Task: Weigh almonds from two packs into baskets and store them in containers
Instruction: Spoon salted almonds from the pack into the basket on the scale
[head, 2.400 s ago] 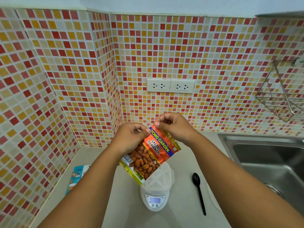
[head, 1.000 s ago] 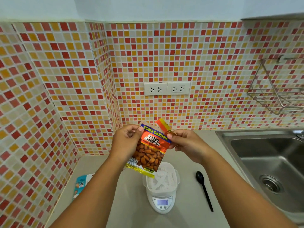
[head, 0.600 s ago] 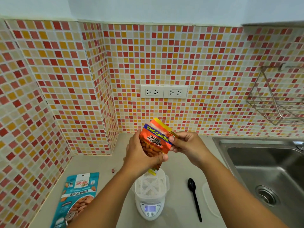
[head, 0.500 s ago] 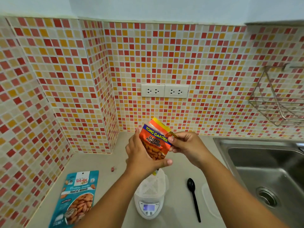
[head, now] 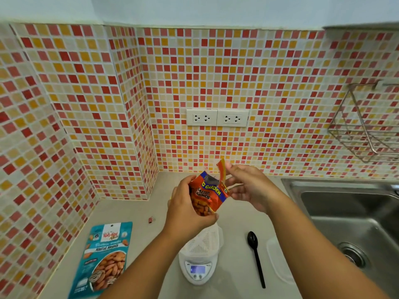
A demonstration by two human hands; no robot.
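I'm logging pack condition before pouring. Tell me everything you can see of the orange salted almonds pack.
The orange salted almonds pack is a glossy foil pouch with a blue band, yellow lettering and a picture of almonds. It is held upright above the white basket on the scale. The left hand grips its body; the right hand pinches the torn top strip, still attached at one end. The mouth gapes open, dark inside.

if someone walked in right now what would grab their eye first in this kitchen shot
First, the orange salted almonds pack held up mid-frame, the left hand gripping its body while the right hand pinches the torn top strip. Below it, a white basket sits on a digital scale. A teal roasted almonds pack lies flat on the counter at left, against the busy red and yellow mosaic tiles.
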